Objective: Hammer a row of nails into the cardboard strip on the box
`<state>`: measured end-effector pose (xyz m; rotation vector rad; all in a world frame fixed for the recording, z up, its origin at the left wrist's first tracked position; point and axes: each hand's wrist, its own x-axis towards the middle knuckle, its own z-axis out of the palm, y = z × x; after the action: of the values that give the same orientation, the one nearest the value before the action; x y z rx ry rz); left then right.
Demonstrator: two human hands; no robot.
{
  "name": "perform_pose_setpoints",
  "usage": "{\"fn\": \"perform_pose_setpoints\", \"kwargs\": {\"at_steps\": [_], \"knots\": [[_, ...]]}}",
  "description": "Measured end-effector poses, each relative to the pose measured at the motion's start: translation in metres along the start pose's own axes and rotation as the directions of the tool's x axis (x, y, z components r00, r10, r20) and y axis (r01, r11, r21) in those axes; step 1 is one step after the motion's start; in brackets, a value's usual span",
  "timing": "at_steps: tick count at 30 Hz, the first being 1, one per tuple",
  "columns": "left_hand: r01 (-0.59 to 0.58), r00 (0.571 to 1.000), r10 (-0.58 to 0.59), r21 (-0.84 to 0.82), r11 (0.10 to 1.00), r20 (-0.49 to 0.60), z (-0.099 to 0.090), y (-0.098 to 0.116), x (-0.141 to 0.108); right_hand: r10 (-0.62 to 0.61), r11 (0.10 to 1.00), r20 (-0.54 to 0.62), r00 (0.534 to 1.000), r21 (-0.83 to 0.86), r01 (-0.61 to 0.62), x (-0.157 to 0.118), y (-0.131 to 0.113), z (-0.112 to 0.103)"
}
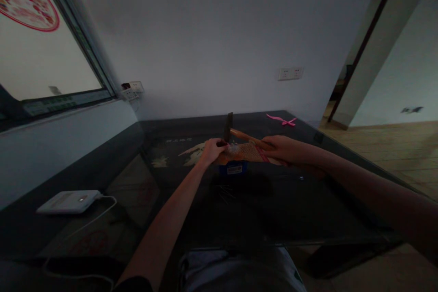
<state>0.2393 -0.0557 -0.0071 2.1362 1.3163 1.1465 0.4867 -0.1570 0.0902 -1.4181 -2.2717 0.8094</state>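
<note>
My right hand [281, 147] is closed around the wooden handle of a hammer [245, 136], whose dark head stands upright at the far end of the handle. Beside that head, my left hand [214, 149] has its fingers drawn together; whatever is between them is too small to make out. Under both hands lies a tan patterned strip [249, 151] with reddish edging. It rests across a blue box [233, 168] with a white label. Some clear, shiny material [233, 148] shows on the strip near my left fingers.
The dark glossy table [205, 219] carries a white power bank [70, 202] with a cable at the left and a pink ribbon [285, 122] at the far right. Thin pale slivers [224, 191] lie before the box. Behind stands a wall with a socket [290, 73].
</note>
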Motion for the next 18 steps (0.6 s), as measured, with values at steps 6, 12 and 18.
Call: {"fn": "perform_pose_setpoints", "kwargs": {"at_steps": [6,12,18], "knots": [[-0.004,1.0,0.004,0.006,1.0,-0.018,0.002,0.0,0.0,-0.118,0.987,-0.139,0.983,-0.123,0.101,0.005,0.0,-0.007],[0.024,1.0,-0.024,0.05,0.998,-0.003,0.001,0.001,-0.001,-0.031,1.0,-0.015,0.999,0.008,0.031,0.003,0.008,0.003],[-0.005,1.0,0.005,0.037,0.999,-0.001,0.0,0.004,-0.001,-0.084,0.994,-0.091,0.992,0.057,0.089,0.0,0.004,0.003]]}}
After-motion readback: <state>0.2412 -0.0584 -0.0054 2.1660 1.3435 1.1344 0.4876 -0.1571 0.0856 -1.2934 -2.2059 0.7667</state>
